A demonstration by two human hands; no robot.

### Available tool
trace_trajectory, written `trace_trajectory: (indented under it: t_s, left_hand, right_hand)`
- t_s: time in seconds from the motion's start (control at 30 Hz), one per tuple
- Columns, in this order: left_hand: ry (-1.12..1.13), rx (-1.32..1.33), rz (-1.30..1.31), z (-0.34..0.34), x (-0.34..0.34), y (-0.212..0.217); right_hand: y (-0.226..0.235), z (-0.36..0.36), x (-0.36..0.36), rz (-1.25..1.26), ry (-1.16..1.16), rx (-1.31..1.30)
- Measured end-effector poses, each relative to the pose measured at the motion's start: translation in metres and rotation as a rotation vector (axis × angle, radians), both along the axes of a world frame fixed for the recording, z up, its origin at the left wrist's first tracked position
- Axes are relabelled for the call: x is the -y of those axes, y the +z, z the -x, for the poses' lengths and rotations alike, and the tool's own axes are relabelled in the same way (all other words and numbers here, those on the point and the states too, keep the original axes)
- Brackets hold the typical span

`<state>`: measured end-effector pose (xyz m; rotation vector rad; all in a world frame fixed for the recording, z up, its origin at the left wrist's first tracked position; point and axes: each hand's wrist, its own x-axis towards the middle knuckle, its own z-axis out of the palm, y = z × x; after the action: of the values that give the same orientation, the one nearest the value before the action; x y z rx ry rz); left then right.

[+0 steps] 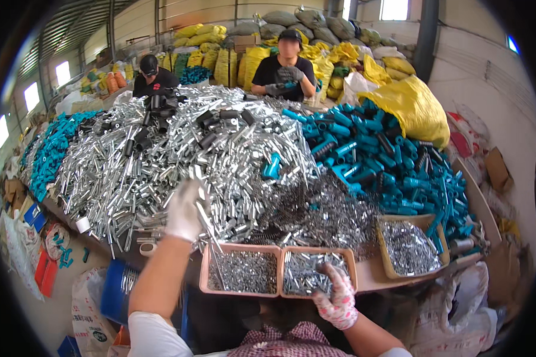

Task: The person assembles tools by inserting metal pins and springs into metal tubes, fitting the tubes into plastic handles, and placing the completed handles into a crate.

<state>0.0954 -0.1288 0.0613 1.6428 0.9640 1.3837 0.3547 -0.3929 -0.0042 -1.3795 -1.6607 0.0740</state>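
My left hand (pixel 186 209), in a whitish glove blurred by motion, reaches over the front of a big heap of shiny metal tubes and rods (pixel 110 172). Its fingers close on a thin metal rod (pixel 207 225) that slants down toward the trays. My right hand (pixel 338 298), in a white glove with a pink pattern and dark fingertips, hovers at the front of a pink tray of short metal pins (pixel 301 273); thumb and fingers are apart, with nothing visible between them. Beside it stands a pink tray of small metal parts (pixel 247 271).
A beige tray of small metal pieces (pixel 410 247) stands at the right. Dark springs (pixel 345 208) lie behind the trays, and teal plastic handles (pixel 375 149) spill from a yellow sack (pixel 414 107). Two people (pixel 286 68) sit across the heap. A blue bin (pixel 120 291) stands lower left.
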Motion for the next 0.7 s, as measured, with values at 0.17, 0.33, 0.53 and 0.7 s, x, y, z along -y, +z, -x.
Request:
trace_trajectory:
  t_s: [0.17, 0.33, 0.53, 0.7]
  left_hand:
    - [-0.135, -0.298, -0.475, -0.076, 0.133, -0.035]
    - [-0.436, 0.244, 0.126, -0.098, 0.185, -0.046]
    - [-0.606, 0.160, 0.362, -0.099, 0.206, -0.061]
    - [-0.547, -0.540, 0.249, -0.089, 0.222, -0.031]
  right_hand:
    - [0.005, 0.055, -0.007, 0.415, 0.518, -0.951]
    - [-0.016, 0.039, 0.027, 0.634, 0.251, -1.090]
    - [-0.018, 0.012, 0.060, 0.446, 0.107, -0.537]
    - [-0.026, 0.001, 0.074, 0.360, 0.312, -0.791]
